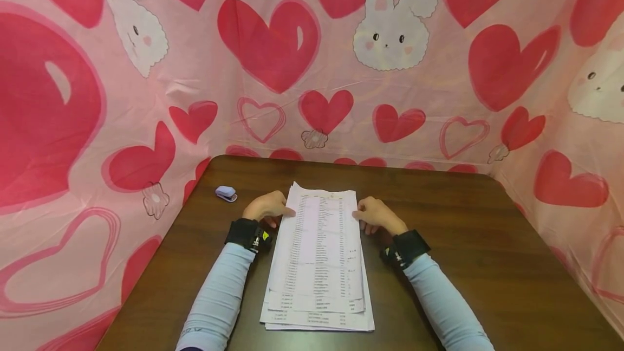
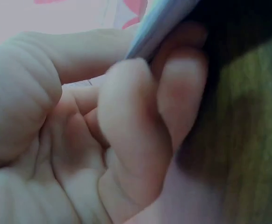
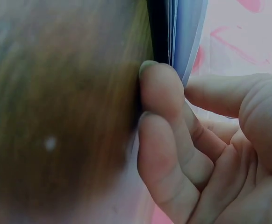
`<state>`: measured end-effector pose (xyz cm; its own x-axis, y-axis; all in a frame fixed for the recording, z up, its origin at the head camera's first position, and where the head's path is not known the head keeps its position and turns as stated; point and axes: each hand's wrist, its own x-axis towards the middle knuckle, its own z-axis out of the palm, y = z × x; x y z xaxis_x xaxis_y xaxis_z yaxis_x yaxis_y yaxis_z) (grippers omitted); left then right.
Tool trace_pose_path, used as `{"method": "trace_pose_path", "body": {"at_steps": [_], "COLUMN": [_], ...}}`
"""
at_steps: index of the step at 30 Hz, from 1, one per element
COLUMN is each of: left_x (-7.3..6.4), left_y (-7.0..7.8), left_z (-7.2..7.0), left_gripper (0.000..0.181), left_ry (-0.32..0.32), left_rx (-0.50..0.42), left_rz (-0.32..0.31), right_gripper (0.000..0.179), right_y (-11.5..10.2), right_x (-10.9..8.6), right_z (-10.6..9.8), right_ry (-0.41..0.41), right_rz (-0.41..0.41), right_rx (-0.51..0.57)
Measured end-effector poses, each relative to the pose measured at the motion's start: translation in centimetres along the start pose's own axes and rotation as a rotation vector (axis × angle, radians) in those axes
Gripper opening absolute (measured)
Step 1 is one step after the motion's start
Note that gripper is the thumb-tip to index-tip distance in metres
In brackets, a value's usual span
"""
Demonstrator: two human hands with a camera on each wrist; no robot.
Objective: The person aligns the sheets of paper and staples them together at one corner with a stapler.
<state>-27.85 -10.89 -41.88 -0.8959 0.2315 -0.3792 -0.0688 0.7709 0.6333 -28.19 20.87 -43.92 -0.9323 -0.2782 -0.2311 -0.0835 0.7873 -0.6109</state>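
Note:
A stack of printed paper sheets (image 1: 317, 253) lies at the middle of the table, its lower edges uneven and its top left corner lifted a little. My left hand (image 1: 267, 207) pinches the left edge near the top, thumb above and curled fingers below. On the opposite edge my right hand (image 1: 380, 214) grips the stack the same way. In the left wrist view the paper edge (image 2: 161, 25) sits between thumb and fingers (image 2: 133, 126). The right wrist view shows several layered sheets (image 3: 185, 37) held between the thumb and the fingers (image 3: 161, 91).
A small light purple stapler (image 1: 226, 193) rests on the table near its left edge, beyond the left hand. The dark brown wooden table (image 1: 463, 221) is bordered by a pink cloth (image 1: 336, 77) with red hearts and white rabbits.

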Motion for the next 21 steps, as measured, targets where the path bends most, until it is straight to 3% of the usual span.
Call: {"method": "trace_pose_path", "body": {"at_steps": [6,14,17,21], "left_x": [0.2,0.6,0.6,0.1], "left_y": [-0.3,-0.3,-0.3,-0.1], "left_z": [-0.1,-0.9,-1.5,-2.4], "left_gripper": [0.021,0.026,0.029,0.035], "left_ry": [-0.039,0.042,0.077,0.132], "left_rx": [-0.049,-0.151,-0.174,-0.192], "left_rz": [0.042,0.233,0.292,0.344], "right_gripper": [0.021,0.032,0.036,0.035], "right_y": [0.2,1.1,1.4,1.4], "right_x": [-0.1,0.1,0.4,0.7], "right_z": [-0.2,-0.9,-1.2,-1.7], "right_ry": [0.001,-0.017,-0.049,-0.059], "right_rz": [-0.005,0.025,-0.041,-0.086], "right_rx": [0.011,0.098,0.239,0.549]}}
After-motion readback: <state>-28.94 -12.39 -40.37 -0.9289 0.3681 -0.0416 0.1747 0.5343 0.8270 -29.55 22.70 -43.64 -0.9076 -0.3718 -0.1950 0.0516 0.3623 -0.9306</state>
